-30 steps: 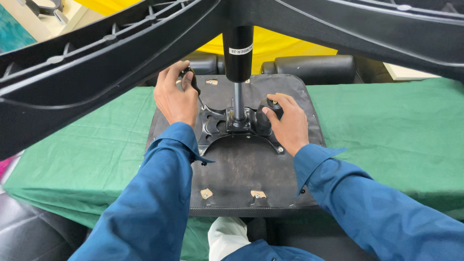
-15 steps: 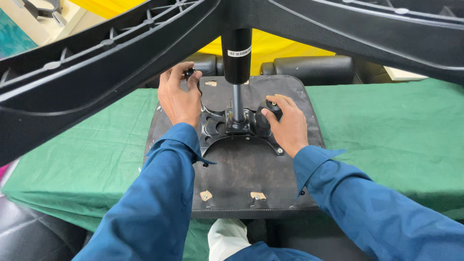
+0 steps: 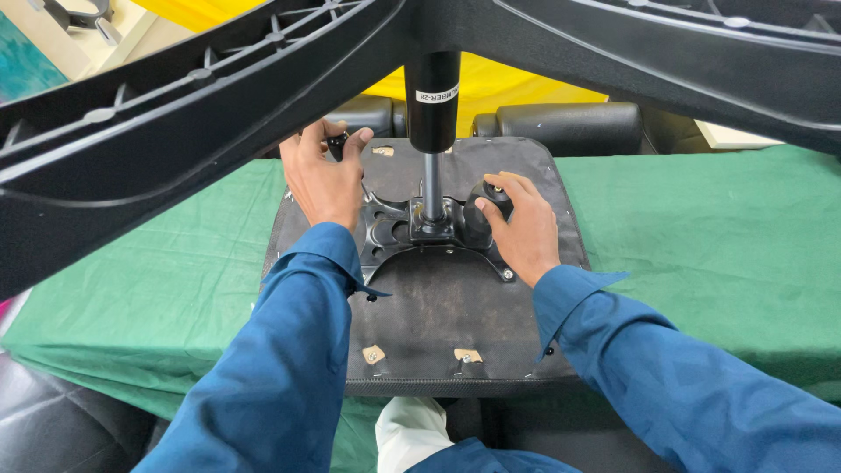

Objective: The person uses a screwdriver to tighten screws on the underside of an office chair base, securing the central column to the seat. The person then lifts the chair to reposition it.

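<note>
Small white rectangular label [image 3: 437, 94] with dark print, on the black gas cylinder [image 3: 432, 109] above the seat.

The seat underside [image 3: 438, 307] is matt black fabric, slightly dusty. The bracket [image 3: 420, 232] on it looks like painted black metal with a dull sheen. The thin piston rod [image 3: 430, 180] is bright polished metal; the cylinder [image 3: 433, 101] is satin black. The star base [image 3: 175, 114] is ribbed black plastic, semi-matt. The table cloth [image 3: 701, 236] is green, matt, creased. The sleeves [image 3: 289, 350] are smooth blue cloth.

Black metal chair mechanism [image 3: 429, 232], bolted on upturned seat [image 3: 438, 315], gas column [image 3: 432, 131] upright
</note>
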